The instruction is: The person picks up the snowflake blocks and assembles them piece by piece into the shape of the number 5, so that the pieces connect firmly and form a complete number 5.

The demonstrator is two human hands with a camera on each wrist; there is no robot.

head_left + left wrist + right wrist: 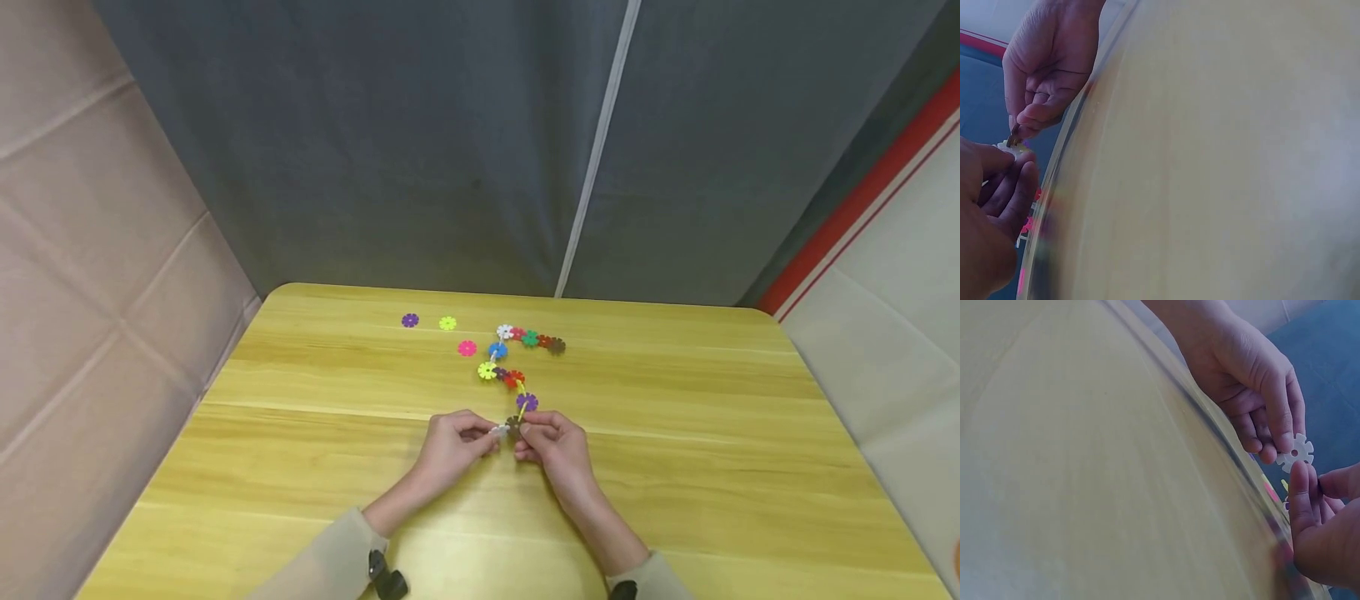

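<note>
From the head view I see my left hand point(450, 446) pinching a white snowflake disc point(499, 431) against a brown disc point(513, 427) gripped by my right hand point(557, 450), at the near end of a linked chain of coloured discs point(517, 367) on the yellow table point(300, 467). My right wrist view alone shows the white disc's notched rim and centre hole. I can read no writing anywhere.

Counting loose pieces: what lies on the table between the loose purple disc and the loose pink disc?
One loose yellow-green disc lies between the purple disc and the pink disc, apart from both. Only the head view shows it.
</note>
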